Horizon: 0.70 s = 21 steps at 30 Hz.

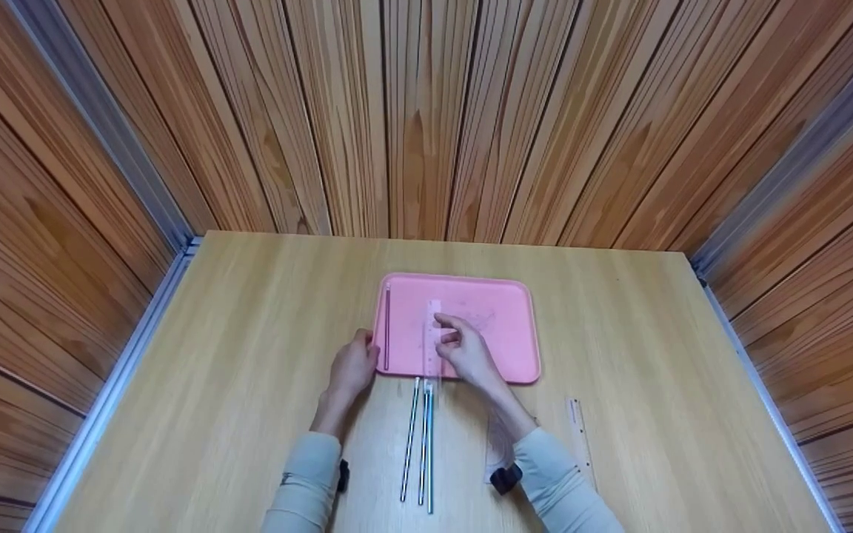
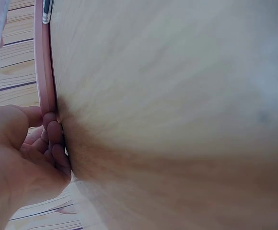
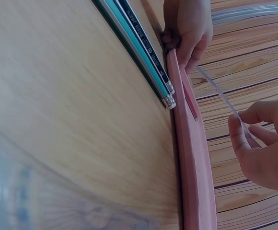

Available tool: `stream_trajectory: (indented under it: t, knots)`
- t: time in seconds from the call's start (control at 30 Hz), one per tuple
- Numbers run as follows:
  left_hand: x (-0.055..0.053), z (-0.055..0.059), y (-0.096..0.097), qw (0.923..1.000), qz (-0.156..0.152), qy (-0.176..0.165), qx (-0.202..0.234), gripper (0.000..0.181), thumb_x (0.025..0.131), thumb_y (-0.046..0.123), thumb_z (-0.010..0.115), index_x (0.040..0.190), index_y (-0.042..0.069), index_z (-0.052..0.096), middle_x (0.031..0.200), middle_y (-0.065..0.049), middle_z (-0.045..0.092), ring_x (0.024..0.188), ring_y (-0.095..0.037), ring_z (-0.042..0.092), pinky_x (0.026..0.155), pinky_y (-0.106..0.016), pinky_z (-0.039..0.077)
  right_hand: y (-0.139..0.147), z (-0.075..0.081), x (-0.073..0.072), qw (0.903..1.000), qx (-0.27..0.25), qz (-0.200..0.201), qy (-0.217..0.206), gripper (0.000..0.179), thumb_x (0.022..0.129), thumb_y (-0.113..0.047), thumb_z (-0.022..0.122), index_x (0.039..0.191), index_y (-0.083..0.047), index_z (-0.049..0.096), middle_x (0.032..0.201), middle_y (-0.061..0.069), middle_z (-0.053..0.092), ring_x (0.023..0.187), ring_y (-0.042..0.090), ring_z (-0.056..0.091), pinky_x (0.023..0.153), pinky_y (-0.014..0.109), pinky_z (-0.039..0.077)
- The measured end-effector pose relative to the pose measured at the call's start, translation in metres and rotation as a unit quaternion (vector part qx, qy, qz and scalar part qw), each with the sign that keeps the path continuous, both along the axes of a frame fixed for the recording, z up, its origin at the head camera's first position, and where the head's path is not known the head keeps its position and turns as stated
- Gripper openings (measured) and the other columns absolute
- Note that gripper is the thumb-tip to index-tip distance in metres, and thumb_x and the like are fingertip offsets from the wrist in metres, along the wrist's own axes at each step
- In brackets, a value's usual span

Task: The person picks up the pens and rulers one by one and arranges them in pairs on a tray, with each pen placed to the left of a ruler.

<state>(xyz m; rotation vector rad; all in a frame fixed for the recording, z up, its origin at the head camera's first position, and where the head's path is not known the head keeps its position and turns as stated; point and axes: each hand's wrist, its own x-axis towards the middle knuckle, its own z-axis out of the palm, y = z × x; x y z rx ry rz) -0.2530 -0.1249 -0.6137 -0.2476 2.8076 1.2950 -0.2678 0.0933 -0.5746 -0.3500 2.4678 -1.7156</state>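
- With our right hand [image 1: 467, 359] we pinch a clear ruler [image 1: 433, 333] narrowly between thumb and fingers, holding it raised above the tray.
- With our left hand [image 1: 355, 366] we grip the pink tray [image 1: 508, 352] by its left side, near the front corner, fingers curled at the rim.
- Inside the tray, we see one dark pencil [image 1: 387, 329] lying along the left wall.
- Before the tray's front edge, we have three pencils [image 1: 430, 451] on the wooden table [image 1: 234, 392], eraser ends toward it.
- Right of these, we see another ruler [image 1: 579, 433].
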Motion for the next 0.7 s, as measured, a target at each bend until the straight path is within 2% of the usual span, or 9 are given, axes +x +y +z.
stream_trajectory:
  t: [0.2,0.3,0.5,0.57,0.7]
  knots:
    - [0.000,0.000,0.000,0.9999,0.006,-0.005,0.006,0.030,0.102,0.014,0.053,0.128,0.001,0.056,0.115,-0.017,0.069,0.108,-0.029,0.067,0.091,-0.043,0.055,-0.007,0.000,-0.009,1.0000,0.000,0.005,-0.001,0.053,0.086,0.007,0.062,0.138,0.001,0.055,0.128,0.019,0.063,0.103,0.028,0.064,0.083,0.029,0.056]
    - [0.001,0.000,-0.001,1.0000,0.003,0.001,0.004,0.030,0.102,0.014,0.052,0.128,0.000,0.056,0.113,-0.017,0.070,0.104,-0.029,0.068,0.089,-0.043,0.055,-0.011,0.002,-0.010,1.0000,-0.004,0.008,-0.004,0.051,0.086,0.009,0.061,0.137,0.003,0.055,0.128,0.021,0.063,0.103,0.030,0.064,0.084,0.030,0.056]
    - [0.002,0.000,0.000,1.0000,0.000,0.003,0.007,0.029,0.102,0.014,0.052,0.128,0.001,0.056,0.112,-0.016,0.070,0.101,-0.027,0.069,0.087,-0.041,0.056,-0.016,-0.002,-0.019,0.9998,-0.005,0.002,-0.020,0.048,0.088,0.009,0.062,0.135,0.002,0.057,0.126,0.020,0.065,0.101,0.029,0.065,0.083,0.031,0.057]
    - [0.001,0.001,0.000,1.0000,0.001,0.004,0.005,0.029,0.102,0.014,0.052,0.128,0.000,0.056,0.113,-0.017,0.070,0.102,-0.028,0.069,0.088,-0.042,0.056,-0.017,-0.006,-0.024,0.9997,-0.009,-0.003,-0.022,0.048,0.087,0.009,0.062,0.134,0.001,0.059,0.125,0.018,0.066,0.099,0.025,0.065,0.080,0.027,0.056]
    - [0.000,0.002,0.000,1.0000,0.000,0.006,-0.005,0.031,0.102,0.014,0.053,0.129,0.000,0.056,0.111,-0.017,0.070,0.094,-0.024,0.068,0.085,-0.043,0.056,-0.022,-0.006,-0.028,0.9992,-0.022,-0.010,-0.031,0.049,0.085,0.010,0.062,0.134,0.002,0.058,0.125,0.020,0.065,0.100,0.028,0.066,0.078,0.024,0.056]
